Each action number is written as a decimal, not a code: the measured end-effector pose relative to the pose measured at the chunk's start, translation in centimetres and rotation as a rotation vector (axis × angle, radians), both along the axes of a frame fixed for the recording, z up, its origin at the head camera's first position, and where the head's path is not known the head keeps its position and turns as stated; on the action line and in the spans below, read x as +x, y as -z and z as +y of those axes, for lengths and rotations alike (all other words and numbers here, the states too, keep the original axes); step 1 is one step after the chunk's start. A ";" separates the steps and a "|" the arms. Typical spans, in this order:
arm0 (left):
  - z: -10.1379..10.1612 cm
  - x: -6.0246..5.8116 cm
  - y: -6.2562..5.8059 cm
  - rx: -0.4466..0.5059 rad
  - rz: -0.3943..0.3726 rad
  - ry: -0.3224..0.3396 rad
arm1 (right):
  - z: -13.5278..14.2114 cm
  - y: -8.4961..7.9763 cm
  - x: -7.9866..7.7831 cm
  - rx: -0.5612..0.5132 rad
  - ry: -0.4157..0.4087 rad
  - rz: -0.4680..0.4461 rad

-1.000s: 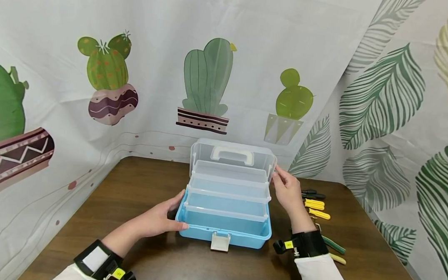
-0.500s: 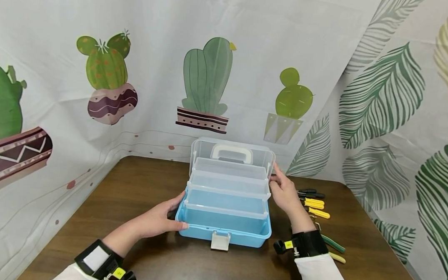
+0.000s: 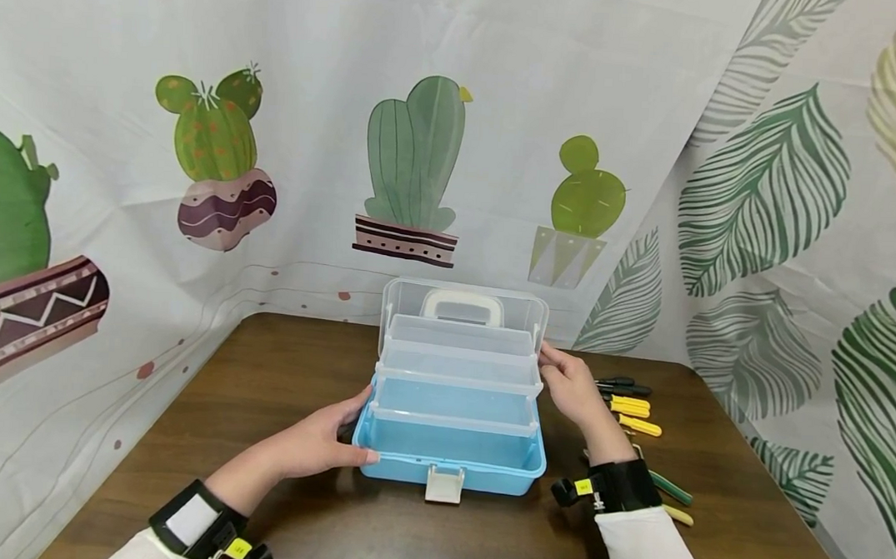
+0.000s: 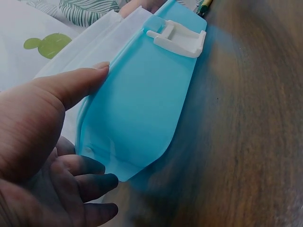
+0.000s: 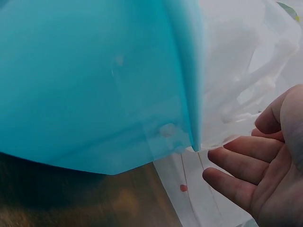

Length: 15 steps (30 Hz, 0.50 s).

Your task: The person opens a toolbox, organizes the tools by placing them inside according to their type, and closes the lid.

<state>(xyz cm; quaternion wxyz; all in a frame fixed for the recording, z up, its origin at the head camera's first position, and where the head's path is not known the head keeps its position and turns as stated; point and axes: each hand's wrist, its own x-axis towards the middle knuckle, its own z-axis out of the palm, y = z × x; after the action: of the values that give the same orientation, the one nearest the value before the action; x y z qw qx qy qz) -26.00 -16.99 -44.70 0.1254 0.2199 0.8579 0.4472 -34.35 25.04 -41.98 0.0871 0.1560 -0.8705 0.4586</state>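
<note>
A blue toolbox with a clear lid stands on the table, its lid raised at the back. Two clear tiered trays fan out above its base, and a white latch hangs down in front. My left hand holds the box's front left corner, thumb on the rim and fingers along the end wall. At the back right, my right hand has its relaxed fingers beside the lid's lower edge, as the right wrist view also shows; in the head view the fingertips are partly hidden behind the lid.
To the right lie tools: black-handled ones, yellow-handled ones, and a tool with green and yellow handles. A cloth printed with cacti and leaves hangs behind the brown table. The lid carries a white handle.
My right hand has slid down from the upper right side of the lid to its lower edge. The lid leans a little further back. My left hand has stayed at the corner.
</note>
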 end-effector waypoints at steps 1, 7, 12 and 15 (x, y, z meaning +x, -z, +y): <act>0.0 0.1 -0.1 -0.004 -0.002 0.000 | 0.0 0.0 0.0 -0.014 -0.005 -0.008; 0.0 0.6 -0.6 -0.034 -0.003 -0.004 | 0.0 0.1 0.1 -0.049 -0.017 -0.065; 0.1 0.7 -0.5 -0.044 -0.006 -0.008 | 0.1 0.4 0.1 -0.077 -0.015 -0.108; 0.2 0.7 -0.5 -0.044 -0.005 -0.008 | 0.0 0.7 -0.1 -0.087 -0.008 -0.119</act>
<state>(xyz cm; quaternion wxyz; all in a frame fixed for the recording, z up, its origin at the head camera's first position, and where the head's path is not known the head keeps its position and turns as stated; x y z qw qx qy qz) -25.26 -16.79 -44.20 0.1304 0.2127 0.8681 0.4291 -34.42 25.08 -42.71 0.0402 0.1281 -0.8528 0.5047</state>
